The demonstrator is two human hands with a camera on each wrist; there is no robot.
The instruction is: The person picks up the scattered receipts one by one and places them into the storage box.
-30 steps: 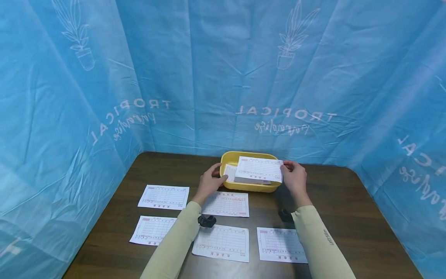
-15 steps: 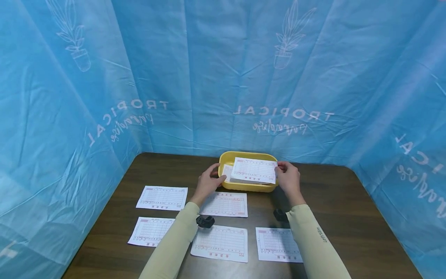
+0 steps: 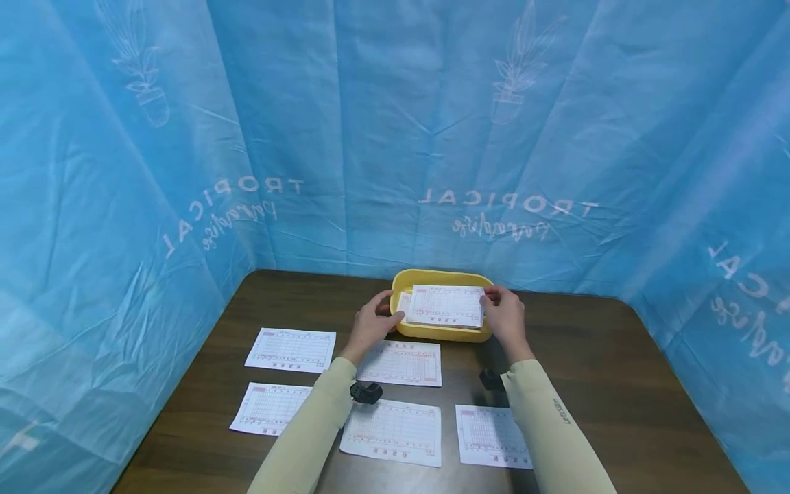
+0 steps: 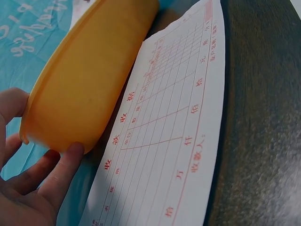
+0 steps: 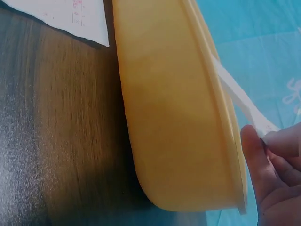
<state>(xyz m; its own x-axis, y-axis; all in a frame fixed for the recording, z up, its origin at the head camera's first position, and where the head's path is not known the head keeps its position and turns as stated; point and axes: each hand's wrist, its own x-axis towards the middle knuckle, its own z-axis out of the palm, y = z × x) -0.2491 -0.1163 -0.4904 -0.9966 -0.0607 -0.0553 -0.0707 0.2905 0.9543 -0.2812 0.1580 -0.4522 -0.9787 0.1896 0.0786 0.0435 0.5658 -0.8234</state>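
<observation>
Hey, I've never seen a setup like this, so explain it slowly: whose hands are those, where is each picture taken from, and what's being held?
There's no robot here, just a person's bare left hand and right hand. The wide view comes from a camera on the person's head, looking forward and down; the two close views come from the left and right wrists. Five printed forms lie on a brown table, with a yellow tub near its far edge and a blue curtain behind. The left hand holds the tub's left end. The right hand pinches the right edge of another form over the tub, where more paper shows.
</observation>
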